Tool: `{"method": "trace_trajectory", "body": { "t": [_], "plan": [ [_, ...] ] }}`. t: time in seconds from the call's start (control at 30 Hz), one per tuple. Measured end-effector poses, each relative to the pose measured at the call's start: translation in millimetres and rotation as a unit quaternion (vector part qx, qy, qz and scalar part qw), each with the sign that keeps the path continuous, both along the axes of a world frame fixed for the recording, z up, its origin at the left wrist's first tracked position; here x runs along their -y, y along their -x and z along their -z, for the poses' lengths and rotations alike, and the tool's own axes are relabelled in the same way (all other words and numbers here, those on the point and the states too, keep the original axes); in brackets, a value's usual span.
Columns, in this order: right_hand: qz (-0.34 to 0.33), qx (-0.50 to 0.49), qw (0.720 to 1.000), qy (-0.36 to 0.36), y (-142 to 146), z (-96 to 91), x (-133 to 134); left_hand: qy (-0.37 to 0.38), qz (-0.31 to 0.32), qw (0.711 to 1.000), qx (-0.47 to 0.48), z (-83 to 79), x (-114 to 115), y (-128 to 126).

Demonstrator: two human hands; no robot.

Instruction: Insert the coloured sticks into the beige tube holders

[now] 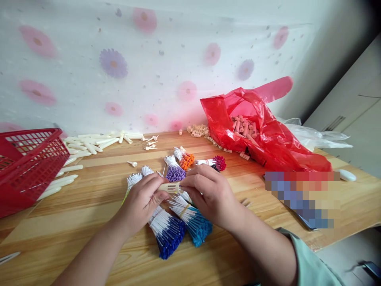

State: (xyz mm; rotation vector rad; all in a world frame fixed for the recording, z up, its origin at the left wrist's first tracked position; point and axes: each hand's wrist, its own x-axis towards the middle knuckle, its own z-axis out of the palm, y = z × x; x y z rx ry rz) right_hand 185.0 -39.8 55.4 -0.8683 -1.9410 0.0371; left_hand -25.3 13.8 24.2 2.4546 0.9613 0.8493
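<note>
Just above the table, my left hand is closed around a cream slotted plastic tube. My right hand is pinched at the tube's right end; whatever its fingertips grip is too hidden to make out. Beneath and around both hands lie rubber-banded bundles of thin white sticks with coloured tips: a dark blue bundle, a light blue bundle, a purple bundle, an orange bundle and a dark red bundle. My hands partly cover some of these bundles.
A red plastic basket stands at the left beside several cream tapered tubes. Small pale pegs lie at the back. On the right, a red plastic bag holds slotted pieces. A blurred-out flat device lies nearer me.
</note>
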Motion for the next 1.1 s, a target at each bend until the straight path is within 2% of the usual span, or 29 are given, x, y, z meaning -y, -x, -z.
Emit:
{"method": "trace_trajectory", "body": {
  "t": [0.23,0.37,0.47,0.6,0.67,0.73,0.8,0.93,1.03,1.1],
  "plan": [
    [0.005,-0.013,1.0,0.015,1.5,3.3,-4.3,-0.066,-0.022,0.997,-0.024,-3.6,4.9,-2.9],
    [-0.021,-0.104,0.991,0.081,5.7,8.7,-7.8,-0.132,-0.061,0.989,-0.036,-4.7,7.9,-4.5],
    [-0.024,-0.232,0.959,0.162,13.3,15.1,-11.5,-0.176,-0.096,0.978,-0.057,-5.6,9.4,-5.2],
    [-0.025,-0.365,0.891,0.268,23.4,23.1,-14.8,-0.204,-0.127,0.967,-0.088,-5.5,9.6,-5.2],
    [-0.037,-0.407,0.865,0.29,26.0,25.5,-15.4,-0.208,-0.133,0.964,-0.096,-4.9,9.2,-5.2],
    [-0.05,-0.425,0.855,0.292,26.3,27.2,-15.7,-0.208,-0.135,0.964,-0.098,-4.1,8.3,-5.3],
    [-0.053,-0.413,0.866,0.278,24.2,28.2,-16.5,-0.201,-0.133,0.966,-0.096,-2.8,7.0,-5.5],
    [-0.033,-0.285,0.934,0.212,15.3,27.7,-20.4,-0.166,-0.129,0.973,-0.092,0.6,4.2,-5.9],
    [-0.013,-0.169,0.977,0.131,9.2,24.9,-21.8,-0.126,-0.118,0.982,-0.077,1.9,3.9,-6.4],
    [-0.006,-0.105,0.992,0.065,6.7,22.0,-20.8,-0.087,-0.1,0.989,-0.064,1.7,4.8,-6.8]
  ]
}}
